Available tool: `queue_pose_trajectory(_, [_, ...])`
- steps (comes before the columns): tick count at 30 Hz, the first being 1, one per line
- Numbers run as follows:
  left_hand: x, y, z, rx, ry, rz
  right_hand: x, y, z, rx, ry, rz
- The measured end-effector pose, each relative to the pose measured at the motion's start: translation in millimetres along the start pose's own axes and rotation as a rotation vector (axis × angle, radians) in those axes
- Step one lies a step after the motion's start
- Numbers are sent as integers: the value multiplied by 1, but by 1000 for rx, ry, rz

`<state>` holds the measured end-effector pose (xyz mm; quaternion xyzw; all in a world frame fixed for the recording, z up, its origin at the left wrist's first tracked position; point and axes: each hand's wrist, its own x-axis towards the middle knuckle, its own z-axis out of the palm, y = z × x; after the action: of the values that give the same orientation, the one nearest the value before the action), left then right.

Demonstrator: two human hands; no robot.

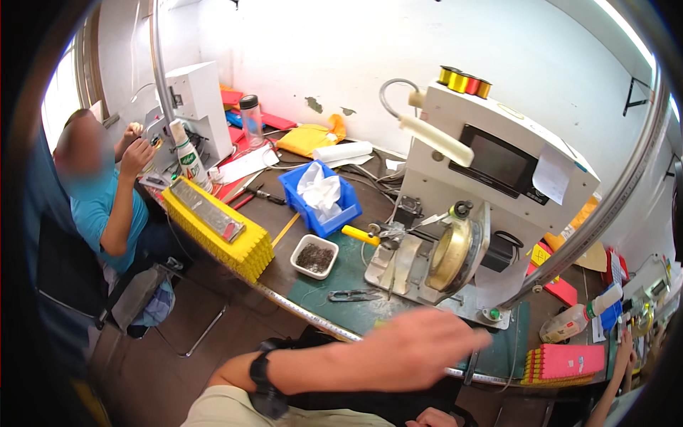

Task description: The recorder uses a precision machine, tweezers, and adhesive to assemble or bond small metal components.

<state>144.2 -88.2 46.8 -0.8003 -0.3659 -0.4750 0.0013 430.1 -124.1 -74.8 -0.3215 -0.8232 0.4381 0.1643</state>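
Note:
My left hand (413,349), with a black watch (265,377) on its wrist, reaches rightward over the front edge of the bench. Its fingers point right and are smeared by motion, so any hold is unclear. Just beyond it is a machine with a round brass-coloured ring (449,256) on a metal base. A green button (493,314) sits on the base plate near my fingertips. At the lower edge, only a part of my right hand (432,418) shows, its fingers mostly cut off. Pliers (356,294) and a yellow-handled tool (361,235) lie near the machine.
Left of the pliers are a white dish (314,257) of dark bits, a blue bin (320,226) with tissue, and stacked yellow trays (220,231). Pink trays (569,361) and a bottle (569,322) stand right. A co-worker (114,192) sits left; another's hands show far right.

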Motion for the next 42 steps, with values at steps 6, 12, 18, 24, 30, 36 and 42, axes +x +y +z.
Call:
queue_pose_trajectory(6, [-65, -65, -88, 526, 34, -497, 9, -8, 4, -40, 16, -46])
queue_pose_trajectory(12, [-119, -127, -101, 687, -312, -843, -2, 0, 5, -96, -42, 28])
queue_pose_trajectory(18, [-120, -141, -99, 631, -341, -883, -1, 10, 7, -114, -68, 52])
queue_pose_trajectory(24, [-118, -142, -99, 652, -308, -856, 0, 25, 7, -50, -87, 99])
queue_pose_trajectory(30, [-117, -141, -103, 574, -264, -854, 0, 29, 3, 4, -58, 137])
queue_pose_trajectory(36, [-108, -141, -104, 492, -240, -896, -2, 39, 3, 70, -51, 140])
queue_pose_trajectory(42, [-108, -134, -105, 454, -160, -836, -4, 38, 3, 86, -54, 196])
